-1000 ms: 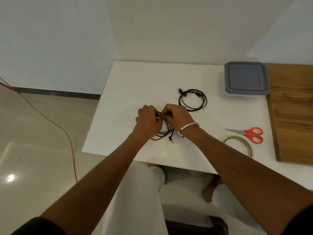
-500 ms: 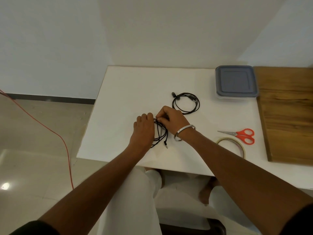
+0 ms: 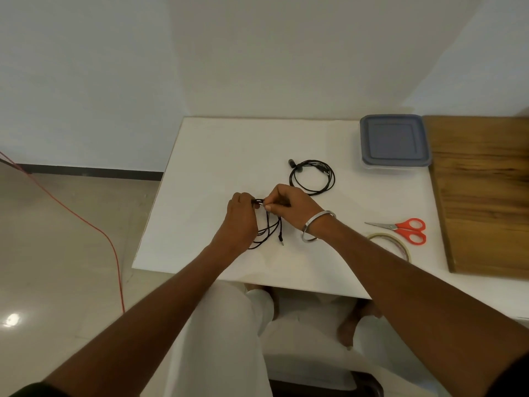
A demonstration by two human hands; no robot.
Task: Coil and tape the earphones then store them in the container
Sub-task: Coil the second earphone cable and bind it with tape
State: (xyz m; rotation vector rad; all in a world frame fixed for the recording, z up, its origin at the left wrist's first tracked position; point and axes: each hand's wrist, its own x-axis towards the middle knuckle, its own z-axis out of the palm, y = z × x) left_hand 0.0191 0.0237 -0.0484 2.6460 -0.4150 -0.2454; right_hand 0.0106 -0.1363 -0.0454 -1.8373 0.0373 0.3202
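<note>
Black earphones (image 3: 269,229) hang in loose loops between my two hands over the white table (image 3: 200,173). My left hand (image 3: 240,219) grips the bundle at its top. My right hand (image 3: 289,206) pinches the same cable beside it, fingertips nearly touching the left hand's. The jack end dangles down to the table. A second pair of black earphones (image 3: 312,177) lies coiled on the table behind my right hand. The container (image 3: 395,141), with a grey-blue lid on, sits at the back right. A roll of clear tape (image 3: 393,243) lies by my right forearm.
Red-handled scissors (image 3: 403,227) lie just beyond the tape roll. A wooden board (image 3: 483,190) covers the table's right side. A red cable (image 3: 86,224) runs across the floor to the left. My legs in white trousers are under the front table edge.
Both hands stayed together on the earphones while the loops shifted between them; the right hand now pinches at the top of the bundle. The head camera tilted slightly.
</note>
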